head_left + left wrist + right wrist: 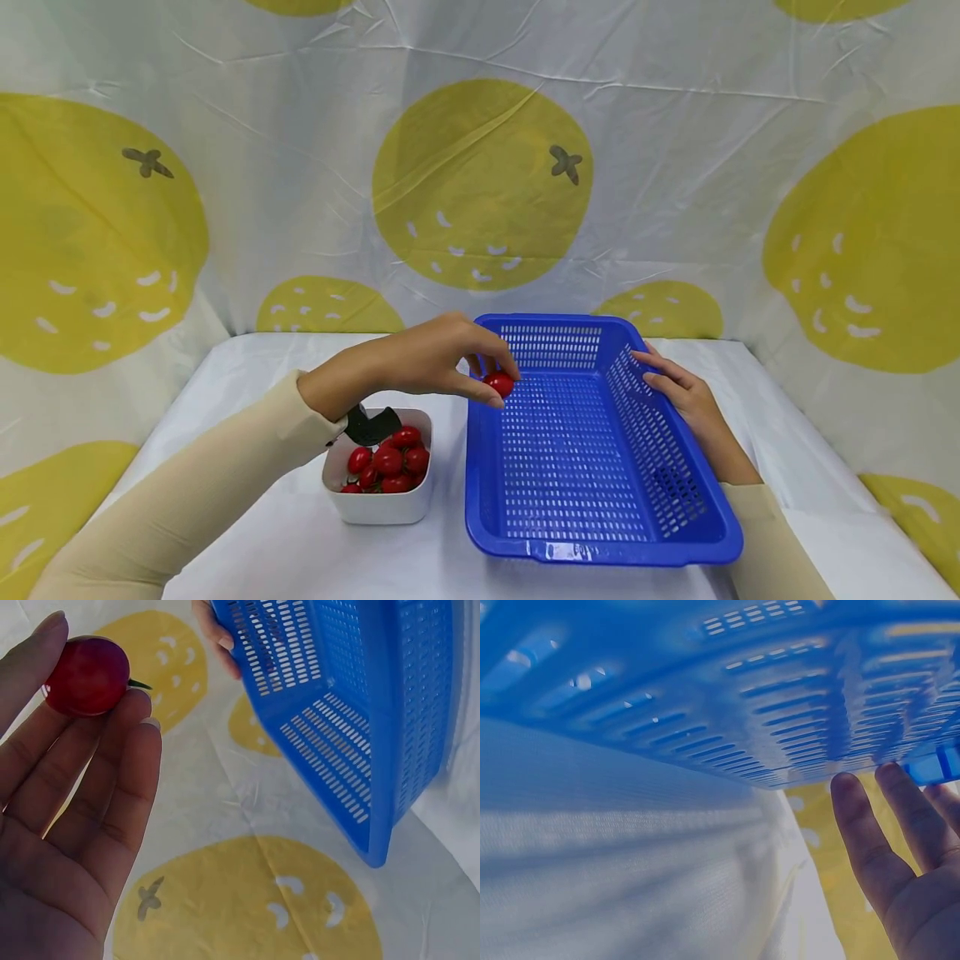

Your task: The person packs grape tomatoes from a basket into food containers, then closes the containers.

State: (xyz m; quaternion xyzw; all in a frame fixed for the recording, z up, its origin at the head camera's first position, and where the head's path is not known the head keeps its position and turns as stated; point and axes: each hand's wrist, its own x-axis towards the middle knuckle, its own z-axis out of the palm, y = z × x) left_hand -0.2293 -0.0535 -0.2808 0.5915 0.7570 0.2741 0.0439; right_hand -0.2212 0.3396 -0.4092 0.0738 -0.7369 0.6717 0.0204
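Observation:
My left hand (438, 354) pinches a small red tomato (499, 384) between thumb and fingertips, at the left rim of a blue plastic basket (570, 450). In the left wrist view the tomato (88, 676) shows a short green stem. The basket is rectangular, with slotted walls and floor, and no tomatoes show inside it. At its right side my right hand (686, 404) holds the rim, with thumb and a finger over the edge. Other fingers (862, 825) reach up to the slotted outer side in the right wrist view.
Left of the basket, below my left wrist, stands a white square container (386, 507) with several red tomatoes (388, 461) in it. A white cloth (262, 517) covers the table. Behind hangs a pale curtain (675, 183) printed with yellow fruit.

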